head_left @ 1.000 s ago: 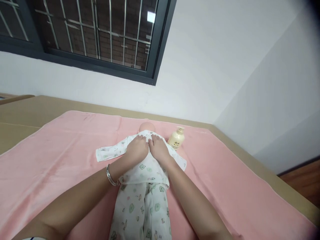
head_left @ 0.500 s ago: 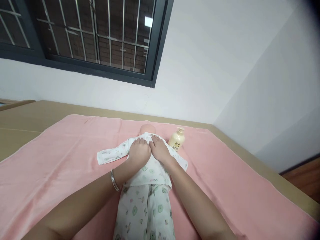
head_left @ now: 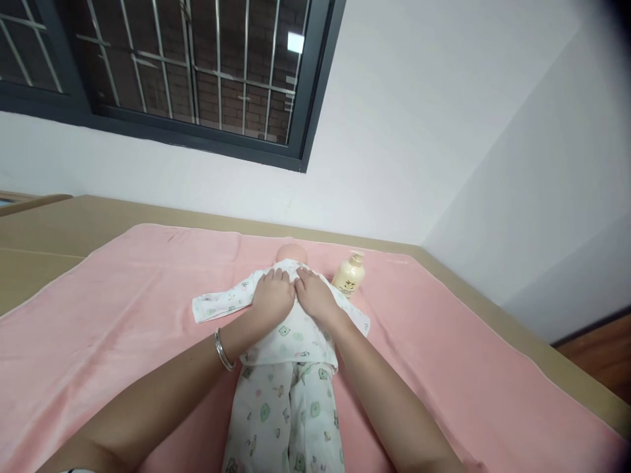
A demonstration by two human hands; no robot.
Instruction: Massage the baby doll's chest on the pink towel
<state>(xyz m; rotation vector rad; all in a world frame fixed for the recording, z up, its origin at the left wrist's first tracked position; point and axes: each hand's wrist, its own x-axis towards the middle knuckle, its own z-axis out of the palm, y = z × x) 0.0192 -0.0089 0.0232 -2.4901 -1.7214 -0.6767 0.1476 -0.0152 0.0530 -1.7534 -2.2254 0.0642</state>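
A baby doll (head_left: 291, 252) in a white printed top (head_left: 300, 341) and matching trousers (head_left: 263, 410) lies stretched out on a pink blanket (head_left: 162, 282), its head at the far end. My left hand (head_left: 273, 295) rests flat on the left side of the doll's upper body, fingers extended. Beside it, my right hand (head_left: 315, 295) lies flat on the right side, the two thumbs close together. Both palms are against the cloth and grip nothing. The doll's left-hand sleeve (head_left: 221, 304) spreads out sideways on the blanket.
A cream pump bottle (head_left: 349, 274) stands on the blanket just right of the doll's shoulder. The blanket covers a tan surface (head_left: 123, 210) that meets a white wall (head_left: 384, 131). A dark-framed barred window (head_left: 197, 131) is above.
My left hand and wrist have shifted slightly to the left on the doll's top. My right hand stays nearly in place.
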